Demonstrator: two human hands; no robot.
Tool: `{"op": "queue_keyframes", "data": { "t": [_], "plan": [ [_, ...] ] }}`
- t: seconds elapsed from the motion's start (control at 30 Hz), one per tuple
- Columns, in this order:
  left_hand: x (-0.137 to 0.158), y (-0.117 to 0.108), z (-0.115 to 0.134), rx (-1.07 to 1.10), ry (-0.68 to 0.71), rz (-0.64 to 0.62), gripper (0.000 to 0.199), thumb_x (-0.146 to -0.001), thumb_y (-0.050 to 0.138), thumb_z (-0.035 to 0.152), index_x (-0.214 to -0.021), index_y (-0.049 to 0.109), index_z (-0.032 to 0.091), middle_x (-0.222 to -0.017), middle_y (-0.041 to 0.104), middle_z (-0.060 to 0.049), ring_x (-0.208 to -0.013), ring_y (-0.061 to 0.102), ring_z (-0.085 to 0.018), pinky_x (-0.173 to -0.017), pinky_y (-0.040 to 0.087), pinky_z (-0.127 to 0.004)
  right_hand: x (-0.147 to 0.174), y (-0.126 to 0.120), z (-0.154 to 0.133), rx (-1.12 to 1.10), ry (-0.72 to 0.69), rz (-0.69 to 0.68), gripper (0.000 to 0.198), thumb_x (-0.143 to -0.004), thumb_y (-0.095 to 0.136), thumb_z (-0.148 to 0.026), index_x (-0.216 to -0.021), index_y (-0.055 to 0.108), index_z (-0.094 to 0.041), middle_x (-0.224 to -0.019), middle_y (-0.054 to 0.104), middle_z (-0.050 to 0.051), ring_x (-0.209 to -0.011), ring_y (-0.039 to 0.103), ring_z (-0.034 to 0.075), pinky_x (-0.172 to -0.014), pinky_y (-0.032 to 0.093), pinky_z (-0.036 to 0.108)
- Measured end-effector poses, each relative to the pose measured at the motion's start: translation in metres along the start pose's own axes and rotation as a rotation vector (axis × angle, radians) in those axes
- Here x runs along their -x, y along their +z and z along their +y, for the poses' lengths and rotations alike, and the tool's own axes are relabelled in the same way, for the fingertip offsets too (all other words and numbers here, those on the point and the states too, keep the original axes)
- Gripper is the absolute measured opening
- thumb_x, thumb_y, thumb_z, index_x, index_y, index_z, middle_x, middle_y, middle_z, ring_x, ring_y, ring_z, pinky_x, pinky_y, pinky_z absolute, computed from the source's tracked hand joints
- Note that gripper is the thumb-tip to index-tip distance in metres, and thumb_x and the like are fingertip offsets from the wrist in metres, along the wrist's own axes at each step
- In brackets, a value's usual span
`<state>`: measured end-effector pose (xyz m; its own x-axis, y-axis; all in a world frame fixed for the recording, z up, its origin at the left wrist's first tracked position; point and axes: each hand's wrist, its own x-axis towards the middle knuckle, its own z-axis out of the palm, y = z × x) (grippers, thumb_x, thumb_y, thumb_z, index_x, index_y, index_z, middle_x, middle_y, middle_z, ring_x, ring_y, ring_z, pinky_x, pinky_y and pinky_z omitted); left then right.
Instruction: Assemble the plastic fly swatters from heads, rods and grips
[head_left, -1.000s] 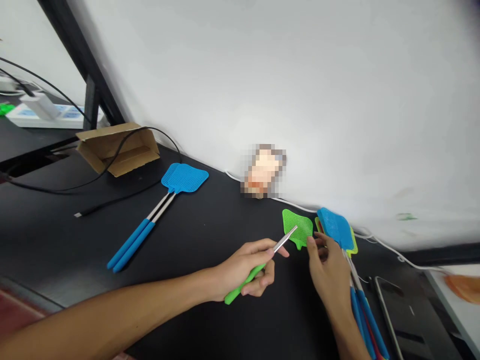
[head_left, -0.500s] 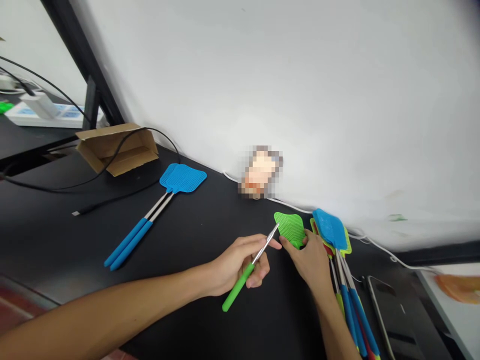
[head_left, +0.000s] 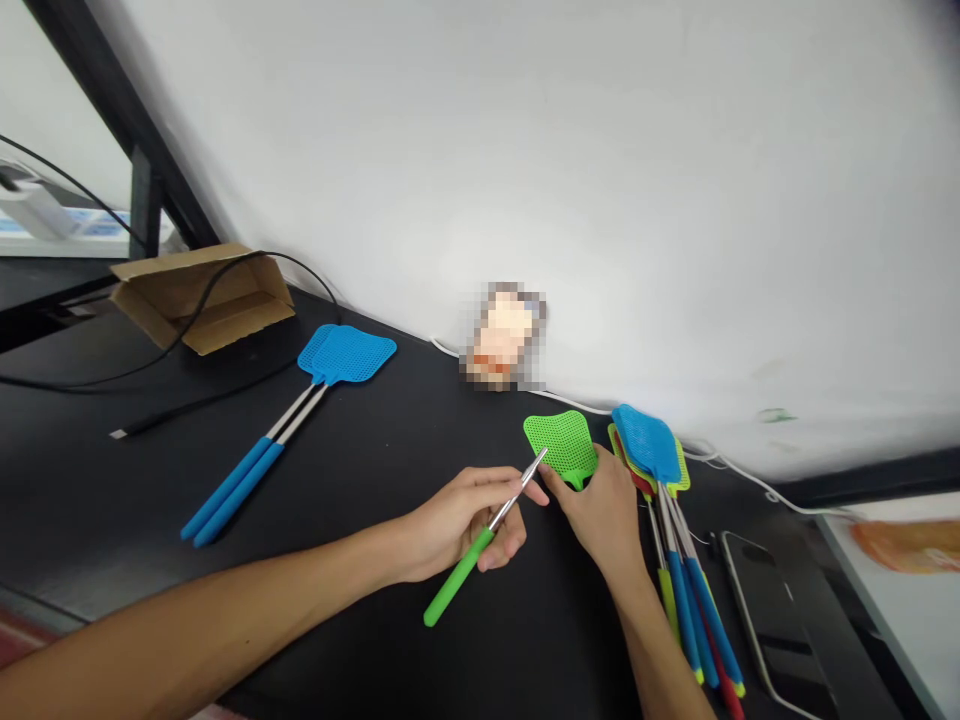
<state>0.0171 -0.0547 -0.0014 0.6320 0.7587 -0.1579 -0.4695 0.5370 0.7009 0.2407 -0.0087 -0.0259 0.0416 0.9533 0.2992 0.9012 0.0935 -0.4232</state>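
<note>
My left hand [head_left: 484, 520] is closed around the metal rod of a fly swatter handle [head_left: 459, 577], which has a green grip and slants up to the right. Between the fingers of my right hand [head_left: 600, 505] is a green fly swatter head [head_left: 561, 445], a meshed paddle held by its lower edge. The rod's tip overlaps the paddle's lower left in view; whether they touch I cannot tell. Just right of my right hand lies a pile of fly swatters [head_left: 651, 440] with blue, yellow-green and red parts.
Two blue fly swatters [head_left: 349, 353] lie at left, near an open cardboard box [head_left: 232, 318] and a black cable [head_left: 210, 405]. A blurred upright object [head_left: 504, 335] leans on the wall. A dark phone [head_left: 776, 620] lies at right. A white cord [head_left: 574, 404] runs along the wall.
The view has shifted slightly, so most things sit further left. The green swatter head has turned and its mesh shows more fully. Both hands keep their holds.
</note>
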Motion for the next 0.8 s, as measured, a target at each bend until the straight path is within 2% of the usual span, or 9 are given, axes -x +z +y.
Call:
{"op": "queue_keyframes", "data": {
  "t": [0.13,0.23,0.33,0.4,0.5,0.6,0.7,0.8],
  "plan": [
    [0.0,0.001,0.001,-0.02,-0.018,0.008,0.028,-0.102,0.053,0.036,-0.11,0.068,0.013,-0.06,0.065,-0.003,-0.038,0.046,-0.009,-0.046,0.037,-0.024,0.003,-0.006,-0.002,-0.126,0.082,0.011,0.057,-0.076,0.075,-0.064,-0.105,0.059,-0.018,-0.09,0.065,0.008,-0.081,0.06,0.028,-0.072,0.043,0.036],
    [0.001,0.002,0.002,-0.036,-0.024,0.018,0.029,-0.102,0.054,0.038,-0.108,0.068,0.013,-0.059,0.065,-0.003,-0.038,0.047,-0.009,-0.045,0.038,-0.024,0.006,-0.013,-0.004,-0.225,0.097,-0.01,0.04,-0.087,0.067,-0.059,-0.081,0.052,-0.023,-0.07,0.052,-0.002,-0.065,0.049,0.019,-0.064,0.036,0.031],
    [0.002,0.003,0.003,-0.048,-0.026,0.037,0.03,-0.101,0.054,0.039,-0.109,0.068,0.013,-0.059,0.065,-0.003,-0.038,0.047,-0.009,-0.044,0.038,-0.023,0.01,-0.021,-0.006,-0.294,0.07,-0.03,0.048,-0.094,0.059,-0.057,-0.065,0.038,-0.025,-0.059,0.035,-0.007,-0.057,0.035,0.014,-0.058,0.03,0.029],
    [0.002,0.004,0.003,-0.049,-0.021,0.044,0.03,-0.101,0.054,0.04,-0.11,0.067,0.014,-0.059,0.065,-0.003,-0.038,0.047,-0.009,-0.044,0.039,-0.023,0.013,-0.026,-0.009,-0.359,0.076,0.034,0.049,-0.095,0.059,-0.056,-0.065,0.039,-0.024,-0.057,0.032,-0.008,-0.055,0.032,0.013,-0.056,0.028,0.028],
    [0.003,0.004,0.004,-0.053,-0.018,0.044,0.03,-0.101,0.055,0.04,-0.111,0.066,0.015,-0.058,0.065,-0.002,-0.038,0.047,-0.009,-0.045,0.039,-0.023,0.017,-0.03,-0.014,-0.433,0.124,0.167,0.037,-0.094,0.064,-0.054,-0.075,0.056,-0.022,-0.061,0.052,-0.004,-0.058,0.048,0.016,-0.06,0.037,0.029],
    [0.003,0.005,0.004,-0.07,-0.023,0.04,0.031,-0.1,0.056,0.042,-0.111,0.065,0.014,-0.057,0.064,-0.001,-0.037,0.047,-0.01,-0.044,0.038,-0.023,0.019,-0.028,-0.017,-0.453,0.138,0.148,0.036,-0.093,0.064,-0.052,-0.083,0.072,-0.018,-0.079,0.073,0.008,-0.073,0.065,0.024,-0.071,0.047,0.035],
    [0.003,0.005,0.003,-0.089,-0.025,0.04,0.031,-0.1,0.055,0.042,-0.111,0.065,0.014,-0.057,0.064,-0.001,-0.037,0.047,-0.01,-0.044,0.037,-0.023,0.021,-0.024,-0.019,-0.466,0.116,0.085,0.037,-0.093,0.064,-0.052,-0.083,0.078,-0.019,-0.086,0.076,0.01,-0.079,0.067,0.027,-0.075,0.049,0.038],
    [0.002,0.005,0.003,-0.1,-0.012,0.045,0.028,-0.1,0.054,0.039,-0.11,0.063,0.014,-0.055,0.063,0.0,-0.035,0.044,-0.009,-0.044,0.036,-0.023,0.022,-0.021,-0.019,-0.591,0.161,0.053,0.036,-0.092,0.066,-0.052,-0.084,0.078,-0.019,-0.076,0.072,0.006,-0.068,0.062,0.022,-0.067,0.047,0.035]
  ]
}}
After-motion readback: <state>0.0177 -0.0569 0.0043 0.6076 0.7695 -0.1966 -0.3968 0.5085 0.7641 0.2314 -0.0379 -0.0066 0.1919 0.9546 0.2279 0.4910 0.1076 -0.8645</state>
